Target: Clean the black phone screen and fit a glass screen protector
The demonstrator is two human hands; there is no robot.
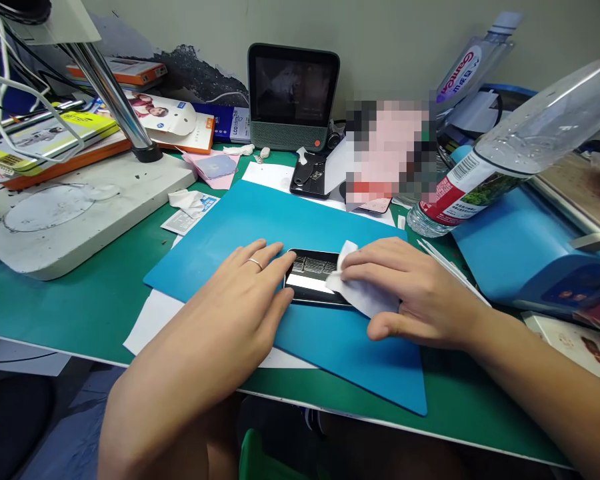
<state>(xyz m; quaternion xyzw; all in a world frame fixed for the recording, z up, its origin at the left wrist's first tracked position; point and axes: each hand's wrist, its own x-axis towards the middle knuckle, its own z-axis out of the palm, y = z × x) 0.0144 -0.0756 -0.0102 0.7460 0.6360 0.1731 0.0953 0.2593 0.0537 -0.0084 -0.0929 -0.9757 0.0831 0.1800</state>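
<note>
A smartphone (307, 270) lies flat on a blue mat (220, 220), its dark glossy screen showing bright reflections. My left hand (245, 287), with a ring on one finger, grips the phone's left end between thumb and index finger. Under the fingers of my right hand (405, 287) is a crumpled white wipe (365, 293), pressed against the right part of the screen. The wipe and the right fingers cover the phone's right end. My right thumb sticks out to the side over the mat.
A smart display (294, 100) stands at the back against the wall. Left is a lamp base (80, 213); a torn wipe packet (190, 213) lies beside the mat. On the right, a tilted plastic bottle (460, 193) leans by a blue machine (520, 247). A black phone (310, 177) lies behind the mat.
</note>
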